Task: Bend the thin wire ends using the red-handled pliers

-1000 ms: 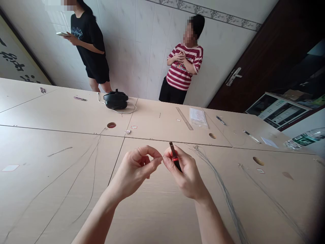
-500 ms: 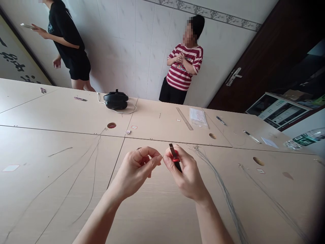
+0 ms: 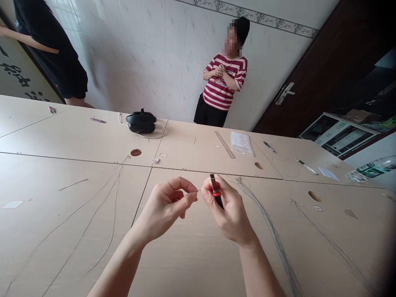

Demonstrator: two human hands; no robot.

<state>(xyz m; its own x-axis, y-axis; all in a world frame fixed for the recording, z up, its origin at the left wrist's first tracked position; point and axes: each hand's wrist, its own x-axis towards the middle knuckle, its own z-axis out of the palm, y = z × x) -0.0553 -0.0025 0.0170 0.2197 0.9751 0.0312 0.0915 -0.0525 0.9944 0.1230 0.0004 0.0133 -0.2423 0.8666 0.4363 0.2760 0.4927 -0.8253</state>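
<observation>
My left hand is closed, its thumb and forefinger pinching a tiny thin piece that spans the small gap between my hands. My right hand is wrapped round a small tool with a dark metal end and red and black parts; its thumb and forefinger tips point at the thin piece. Both hands are above the wooden table. Right of my right hand lies a bundle of thin grey strands. Several loose strands spread out left of my left hand.
A black device with a white cable sits at the far side. Further right are a ruler, a plastic packet, pens and a bottle. Two people stand behind the table.
My hands have drawn slightly apart, showing more of the thin piece. The tool has shifted a little right and stands more upright. The person in black has moved left.
</observation>
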